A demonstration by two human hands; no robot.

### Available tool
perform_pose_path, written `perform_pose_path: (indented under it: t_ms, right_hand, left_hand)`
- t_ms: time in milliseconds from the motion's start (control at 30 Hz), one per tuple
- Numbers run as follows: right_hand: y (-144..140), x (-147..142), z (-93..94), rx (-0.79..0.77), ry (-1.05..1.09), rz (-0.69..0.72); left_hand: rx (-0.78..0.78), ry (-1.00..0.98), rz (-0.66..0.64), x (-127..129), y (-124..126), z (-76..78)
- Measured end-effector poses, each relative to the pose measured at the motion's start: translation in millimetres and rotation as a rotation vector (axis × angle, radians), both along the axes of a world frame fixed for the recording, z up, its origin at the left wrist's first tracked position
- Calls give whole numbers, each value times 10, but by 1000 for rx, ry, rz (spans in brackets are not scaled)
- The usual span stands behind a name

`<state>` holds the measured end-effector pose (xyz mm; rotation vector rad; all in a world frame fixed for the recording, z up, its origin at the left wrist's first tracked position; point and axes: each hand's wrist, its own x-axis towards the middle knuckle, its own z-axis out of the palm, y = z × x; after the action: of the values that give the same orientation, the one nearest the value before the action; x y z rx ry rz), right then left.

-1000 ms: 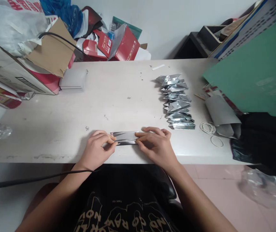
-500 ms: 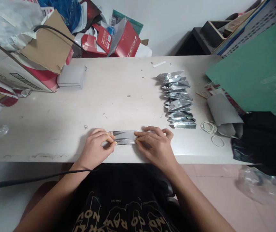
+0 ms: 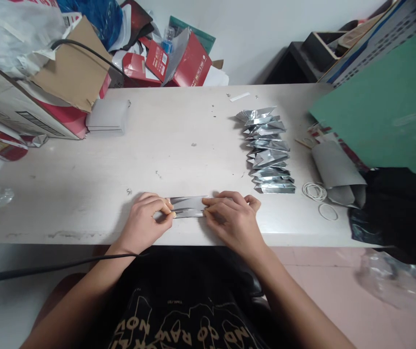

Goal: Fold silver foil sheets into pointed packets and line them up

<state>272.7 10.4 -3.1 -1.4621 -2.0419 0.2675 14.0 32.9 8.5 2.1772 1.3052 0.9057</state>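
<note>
A small sheet of silver foil paper (image 3: 189,205) lies near the front edge of the table, with a crease running along its length. My left hand (image 3: 149,217) pinches its left end between thumb and fingers. At the opposite end my right hand (image 3: 232,215) grips the sheet the same way, its fingertips pressed down on the foil. Beyond my right hand, a row of folded silver foil pieces (image 3: 269,157) stretches away from me. The ends of the sheet are hidden under my fingers.
White rubber bands (image 3: 314,192) and a rolled grey sheet (image 3: 339,169) lie at right, beside a black bag (image 3: 397,208). A stack of paper (image 3: 108,116) sits at back left near a large carton (image 3: 22,102). A black cable (image 3: 55,269) crosses my left forearm.
</note>
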Motion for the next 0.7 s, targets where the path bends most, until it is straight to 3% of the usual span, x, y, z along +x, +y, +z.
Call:
perform_pose_path:
  t_ms: [200,433,567,700]
  right_hand:
    - [-30,-42,-14,34,-85,-2]
    - [-107,22,-3,89,-307,313]
    - [-124,15,7,44,-352,349]
    - [-157,-7,48,8,-340,364]
  left_hand:
    - [-17,15,-6,-1,12,11]
    - [173,227,-166,56,-98,40]
    - [255,382,-206,103,-206,55]
    - [294,391,-231,75,-272,65]
